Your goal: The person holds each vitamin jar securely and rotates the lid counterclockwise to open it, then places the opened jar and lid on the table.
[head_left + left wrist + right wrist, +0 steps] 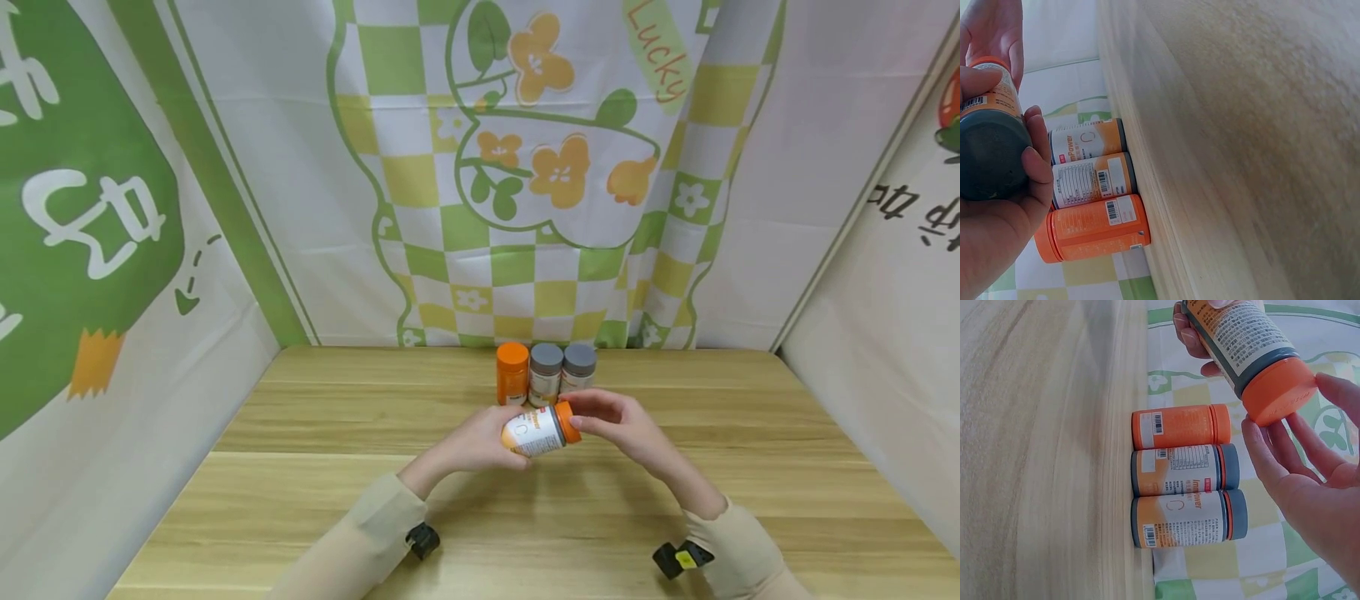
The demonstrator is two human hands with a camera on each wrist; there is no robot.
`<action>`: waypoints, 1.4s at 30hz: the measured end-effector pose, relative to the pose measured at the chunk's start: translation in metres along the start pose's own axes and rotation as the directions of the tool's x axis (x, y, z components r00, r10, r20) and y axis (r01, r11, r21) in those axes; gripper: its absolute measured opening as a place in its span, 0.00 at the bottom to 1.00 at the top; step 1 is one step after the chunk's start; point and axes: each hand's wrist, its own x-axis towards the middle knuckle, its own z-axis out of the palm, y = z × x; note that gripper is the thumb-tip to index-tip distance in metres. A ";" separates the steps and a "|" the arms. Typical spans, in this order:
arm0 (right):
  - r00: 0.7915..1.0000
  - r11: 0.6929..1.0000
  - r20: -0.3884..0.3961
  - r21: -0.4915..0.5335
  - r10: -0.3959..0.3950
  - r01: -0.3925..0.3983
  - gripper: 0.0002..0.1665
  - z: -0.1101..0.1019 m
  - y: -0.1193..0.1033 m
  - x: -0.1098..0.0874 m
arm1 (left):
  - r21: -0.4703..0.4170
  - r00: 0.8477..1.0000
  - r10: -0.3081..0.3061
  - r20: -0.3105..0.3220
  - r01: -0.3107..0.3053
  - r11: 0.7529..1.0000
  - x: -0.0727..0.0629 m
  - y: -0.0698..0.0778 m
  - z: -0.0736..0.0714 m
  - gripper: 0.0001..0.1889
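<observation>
Tilted on its side above the table, a grey pill bottle with a white-and-orange label (535, 433) is held in my left hand (480, 440), whose fingers wrap its body. The bottle's dark base (992, 153) faces the left wrist camera. At the other end is an orange lid (1279, 390). My right hand (630, 429) pinches this lid by its rim between thumb and fingertips, the palm apart from it, as the right wrist view shows.
Behind the hands three bottles stand upright in a row: an orange bottle (512, 375), a grey-lidded bottle (545, 375) and another grey-lidded bottle (578, 367). The wooden table (337, 417) ends at a patterned curtain (517, 275). Printed cloth hangs at both sides.
</observation>
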 end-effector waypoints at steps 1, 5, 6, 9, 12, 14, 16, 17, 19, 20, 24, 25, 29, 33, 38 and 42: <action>1.000 1.000 0.003 0.006 -0.004 0.003 0.25 0.000 0.000 0.000 | -0.001 1.000 -0.001 0.000 0.001 1.000 0.000 0.000 0.000 0.22; 0.999 0.999 0.016 0.016 -0.037 0.037 0.24 -0.001 -0.002 0.000 | 0.000 1.000 -0.001 -0.001 0.001 1.000 0.000 0.000 0.000 0.22; 0.999 0.999 0.022 0.019 -0.048 0.048 0.24 -0.001 -0.002 -0.001 | 0.001 1.000 -0.001 -0.001 0.001 1.000 0.000 0.000 0.000 0.22; 0.996 0.996 0.039 0.045 -0.076 0.074 0.25 -0.001 -0.002 -0.001 | -0.001 1.000 -0.003 0.000 0.003 1.000 0.000 0.000 0.001 0.23; 0.995 0.994 0.053 0.070 -0.084 0.080 0.26 -0.001 -0.001 0.000 | -0.008 1.000 -0.006 0.003 0.006 1.000 0.000 0.000 0.000 0.22; 0.994 0.993 0.060 0.085 -0.090 0.085 0.26 -0.001 -0.001 -0.001 | -0.012 1.000 -0.008 0.006 0.008 1.000 0.000 0.000 0.000 0.22; 0.994 0.992 0.063 0.097 -0.091 0.085 0.27 -0.001 -0.001 -0.001 | -0.008 1.000 -0.007 0.007 0.007 1.000 0.000 0.001 0.000 0.22; 0.993 0.990 0.066 0.106 -0.095 0.087 0.27 -0.001 -0.001 -0.001 | -0.004 1.000 -0.006 0.007 0.006 1.000 0.000 0.001 0.000 0.22; 0.992 0.987 0.076 0.133 -0.105 0.094 0.27 -0.002 -0.001 -0.001 | 0.003 1.000 -0.003 0.008 0.003 1.000 0.000 0.001 0.000 0.21; 0.991 0.984 0.081 0.147 -0.111 0.098 0.28 -0.002 -0.001 -0.001 | 0.008 1.000 -0.001 0.008 0.001 1.000 0.000 0.001 -0.001 0.21; 0.983 0.974 0.102 0.183 -0.154 0.134 0.29 -0.003 0.000 -0.002 | 0.019 1.000 0.005 0.010 -0.006 1.000 0.000 0.001 0.000 0.21; 0.980 0.972 0.106 0.184 -0.166 0.145 0.29 -0.003 0.001 -0.002 | 0.020 1.000 0.006 0.011 -0.006 1.000 0.000 0.001 0.000 0.21; 0.972 0.968 0.114 0.171 -0.206 0.185 0.29 -0.005 0.002 -0.002 | 0.026 1.000 0.007 0.011 -0.007 1.000 0.000 0.001 0.000 0.21; 0.960 0.959 0.120 0.161 -0.254 0.233 0.28 -0.006 0.003 -0.001 | 0.030 1.000 0.003 0.009 -0.003 1.000 0.000 0.001 0.000 0.22; 0.949 0.950 0.126 0.165 -0.288 0.266 0.28 -0.007 0.003 -0.001 | 0.030 1.000 -0.007 0.008 0.006 1.000 0.001 0.000 0.000 0.22; 0.948 0.949 0.129 0.166 -0.292 0.269 0.28 -0.007 0.003 -0.001 | 0.024 1.000 -0.012 0.009 0.011 1.000 0.001 0.000 0.000 0.21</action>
